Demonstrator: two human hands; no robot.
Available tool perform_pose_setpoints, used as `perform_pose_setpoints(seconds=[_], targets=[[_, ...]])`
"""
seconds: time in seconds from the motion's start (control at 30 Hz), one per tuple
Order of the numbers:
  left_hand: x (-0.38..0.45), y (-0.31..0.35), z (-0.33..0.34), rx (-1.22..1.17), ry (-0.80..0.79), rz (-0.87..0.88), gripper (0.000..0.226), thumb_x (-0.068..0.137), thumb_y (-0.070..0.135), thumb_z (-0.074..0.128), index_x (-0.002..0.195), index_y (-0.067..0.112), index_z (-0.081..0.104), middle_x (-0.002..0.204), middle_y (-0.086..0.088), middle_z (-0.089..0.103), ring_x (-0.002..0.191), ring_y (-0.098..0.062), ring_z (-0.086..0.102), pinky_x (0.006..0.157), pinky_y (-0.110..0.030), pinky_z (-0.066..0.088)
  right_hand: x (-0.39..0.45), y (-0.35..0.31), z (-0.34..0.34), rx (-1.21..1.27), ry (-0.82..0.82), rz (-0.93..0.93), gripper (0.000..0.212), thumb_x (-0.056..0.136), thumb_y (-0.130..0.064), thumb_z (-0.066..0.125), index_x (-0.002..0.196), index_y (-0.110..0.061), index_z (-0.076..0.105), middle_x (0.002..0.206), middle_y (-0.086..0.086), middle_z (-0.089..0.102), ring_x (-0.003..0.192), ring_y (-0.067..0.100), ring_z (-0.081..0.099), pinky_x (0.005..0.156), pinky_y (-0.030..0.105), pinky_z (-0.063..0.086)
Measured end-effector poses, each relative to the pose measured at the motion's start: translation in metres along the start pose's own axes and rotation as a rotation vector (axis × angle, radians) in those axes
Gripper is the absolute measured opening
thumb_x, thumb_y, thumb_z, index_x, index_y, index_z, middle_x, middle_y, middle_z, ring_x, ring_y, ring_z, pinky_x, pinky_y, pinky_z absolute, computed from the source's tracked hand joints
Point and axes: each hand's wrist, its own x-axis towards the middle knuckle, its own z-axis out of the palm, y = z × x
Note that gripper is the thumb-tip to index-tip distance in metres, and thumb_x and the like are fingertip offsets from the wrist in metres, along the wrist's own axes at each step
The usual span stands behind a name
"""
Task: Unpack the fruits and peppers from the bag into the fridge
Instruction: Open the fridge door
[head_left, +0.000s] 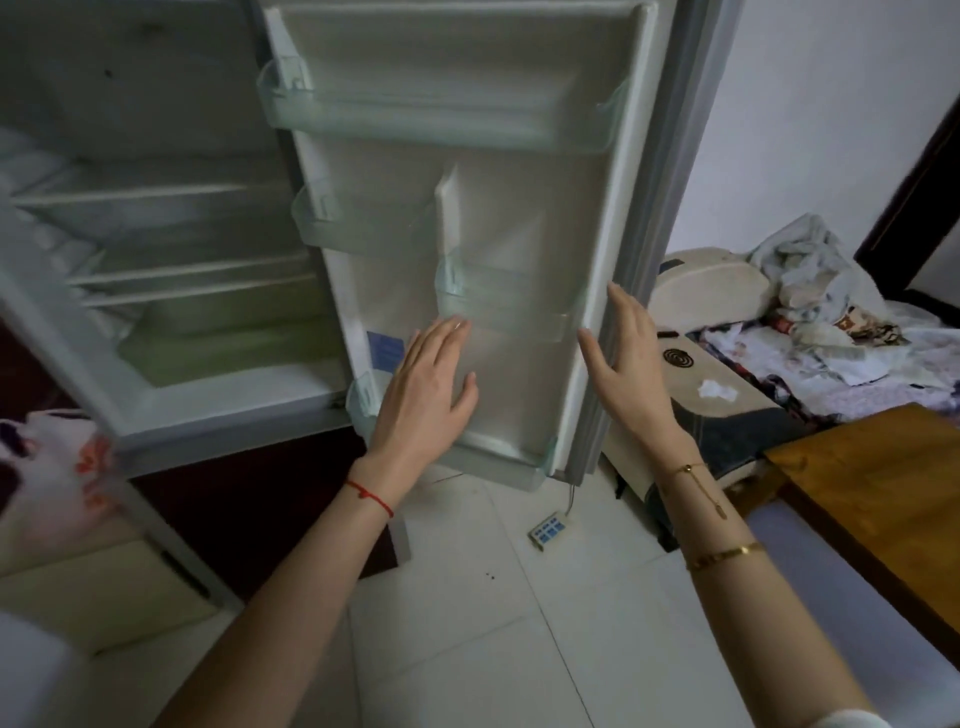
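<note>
1. Blue label (385, 351) on the inner face of the fridge door (519, 218), near the door's lower hinge-side corner: faint lines of print, too blurred to read.
2. Plastic bag (57, 467) at the left edge of the view, below the fridge's open compartment: red and dark printed markings, blurred, no letters legible.
3. Power strip (548, 529) on the floor tiles below the door's bottom edge: blue sockets only, any marking too small to tell.
4. Patterned cloth (852, 325) on the bed at right: print resembling a pattern, not readable as text.
5. No brand, number or sign legible anywhere else.
</note>
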Motion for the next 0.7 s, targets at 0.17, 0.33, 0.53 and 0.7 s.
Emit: perform_pose_setpoints(seconds=[0.17,0.33,0.53,0.7], targets=[[-0.052,-0.029,-0.045,0.001,0.008,-0.126,0.055,0.096,0.019,0.053,0.148,0.008,0.037,0.153,-0.008,0.039,0.144,-0.021,0.031,0.122,-0.04,0.02,-0.032,-0.036,0.028,0.058,-0.12,-0.059,0.06,0.1,-0.039,0.05,0.15,-0.013,0.032,0.154,0.005,0.036,0.145,0.019,0.027,0.121,0.037,0.021],[-0.105,-0.064,-0.086,0.062,0.039,-0.274,0.054,0.097,0.023,0.054,0.147,0.009,0.04,0.152,-0.007,0.041,0.144,-0.02,0.033,0.123,-0.04,0.019,-0.056,-0.079,0.062,0.103,-0.236,-0.13,0.059,0.099,-0.038,0.051,0.15,-0.014,0.032,0.153,0.004,0.038,0.143,0.017,0.03,0.12,0.036,0.024],[-0.176,-0.105,-0.137,0.144,0.104,-0.453,0.052,0.095,0.02,0.057,0.144,0.01,0.044,0.148,-0.007,0.047,0.14,-0.021,0.039,0.118,-0.043,0.03,-0.081,-0.137,0.109,0.129,-0.354,-0.233,0.057,0.1,-0.039,0.05,0.148,-0.014,0.036,0.152,0.002,0.038,0.142,0.016,0.032,0.119,0.031,0.024],[-0.244,-0.151,-0.182,0.151,0.096,-0.605,0.051,0.096,0.022,0.055,0.145,0.013,0.043,0.15,-0.002,0.044,0.142,-0.017,0.034,0.119,-0.039,0.027,-0.108,-0.19,0.163,0.181,-0.444,-0.29,0.057,0.098,-0.042,0.049,0.147,-0.013,0.039,0.151,0.004,0.041,0.143,0.021,0.034,0.118,0.043,0.029]])
